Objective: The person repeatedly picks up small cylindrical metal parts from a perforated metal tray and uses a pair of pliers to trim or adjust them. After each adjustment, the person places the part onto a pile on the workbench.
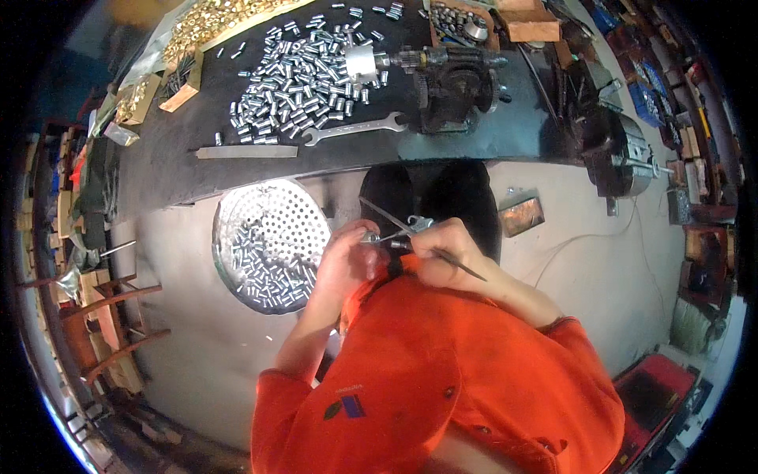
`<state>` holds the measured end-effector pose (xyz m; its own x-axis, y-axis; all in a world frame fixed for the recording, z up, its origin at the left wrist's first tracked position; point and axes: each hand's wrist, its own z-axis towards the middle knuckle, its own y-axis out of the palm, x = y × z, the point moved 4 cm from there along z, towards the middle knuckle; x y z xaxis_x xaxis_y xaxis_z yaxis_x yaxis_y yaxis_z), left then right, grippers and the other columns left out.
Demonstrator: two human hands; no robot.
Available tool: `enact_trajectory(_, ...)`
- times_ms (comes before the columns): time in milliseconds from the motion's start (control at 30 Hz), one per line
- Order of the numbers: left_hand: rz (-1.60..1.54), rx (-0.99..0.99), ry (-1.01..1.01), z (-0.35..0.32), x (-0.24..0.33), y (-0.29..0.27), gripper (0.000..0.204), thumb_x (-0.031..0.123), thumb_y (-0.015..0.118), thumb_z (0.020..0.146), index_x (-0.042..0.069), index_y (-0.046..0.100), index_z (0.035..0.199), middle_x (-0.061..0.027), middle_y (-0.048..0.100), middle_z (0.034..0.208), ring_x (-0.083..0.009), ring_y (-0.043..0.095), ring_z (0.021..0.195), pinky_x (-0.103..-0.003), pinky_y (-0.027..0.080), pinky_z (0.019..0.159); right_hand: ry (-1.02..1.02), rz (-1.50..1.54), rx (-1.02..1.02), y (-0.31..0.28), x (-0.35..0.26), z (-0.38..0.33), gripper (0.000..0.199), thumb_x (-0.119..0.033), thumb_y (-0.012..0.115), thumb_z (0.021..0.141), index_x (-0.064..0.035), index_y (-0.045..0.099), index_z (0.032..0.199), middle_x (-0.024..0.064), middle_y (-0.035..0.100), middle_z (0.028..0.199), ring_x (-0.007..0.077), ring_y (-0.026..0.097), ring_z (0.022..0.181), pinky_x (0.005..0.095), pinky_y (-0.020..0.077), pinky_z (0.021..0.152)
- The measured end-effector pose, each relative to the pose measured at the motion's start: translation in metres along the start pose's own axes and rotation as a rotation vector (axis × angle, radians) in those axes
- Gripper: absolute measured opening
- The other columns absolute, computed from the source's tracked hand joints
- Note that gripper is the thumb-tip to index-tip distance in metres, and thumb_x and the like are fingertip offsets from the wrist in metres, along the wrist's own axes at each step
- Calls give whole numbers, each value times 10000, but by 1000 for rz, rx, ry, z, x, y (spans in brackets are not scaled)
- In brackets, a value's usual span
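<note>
Over my lap, my left hand (347, 259) is closed, pinching a small shiny metal sleeve (371, 237) at its fingertips. My right hand (448, 251) is wrapped round a long slim file-like tool (384, 214), whose narrow ends stick out on both sides of the fist. A thin shaft also runs from the right hand's fingers to the sleeve. Small shiny metal pieces (420, 223) show close to the right fingers; whether they are held or lie behind cannot be made out. Left of my hands, a round perforated metal tray (296, 217) holds several similar sleeves (272, 272).
A heap of metal sleeves (296, 79) covers part of the dark bench (347, 150). Near its front edge lie a double-ended wrench (355, 128) and a flat metal bar (246, 152). A dark machine fixture (454, 91) and a vise (620, 154) stand rightward. Brass parts (213, 28) lie far left.
</note>
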<state>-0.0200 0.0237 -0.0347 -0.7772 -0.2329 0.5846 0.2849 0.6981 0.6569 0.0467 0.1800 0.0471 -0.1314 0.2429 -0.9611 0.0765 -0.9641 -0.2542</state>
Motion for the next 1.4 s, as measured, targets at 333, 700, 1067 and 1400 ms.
enact_trajectory(333, 138, 8, 51, -12, 13, 16, 369, 326, 456, 933, -27, 560, 916, -110, 532, 533, -200, 507, 383, -302, 511, 496, -100, -38, -14, -3, -2, 5, 195, -41, 562, 614, -22, 372, 576, 131, 363, 517, 272, 377, 434, 336, 321, 437)
enact_trajectory(700, 562, -137, 295, -15, 26, 32, 163, -32, 531, 860, -47, 565, 1019, -79, 624, 858, -141, 623, 734, -269, 529, 659, -140, -44, 45, 8, 3, 1, 173, -26, 572, 638, -16, 405, 593, 130, 387, 515, 263, 419, 435, 332, 340, 441)
enact_trajectory(1067, 555, 68, 359, -13, 44, -6, 131, 76, 578, 872, -41, 597, 930, -92, 650, 768, -160, 638, 668, -248, 515, 608, -142, -54, 94, 3, 13, -3, 227, -10, 562, 615, -36, 343, 559, 105, 312, 498, 202, 342, 413, 315, 283, 411)
enact_trajectory(1400, 487, -181, 291, -24, 28, 24, 254, -22, 556, 821, -50, 538, 1073, -115, 615, 915, -190, 616, 759, -303, 489, 738, -217, -105, 75, 8, 8, 2, 222, -15, 573, 590, -36, 354, 558, 111, 365, 494, 286, 416, 431, 356, 314, 424)
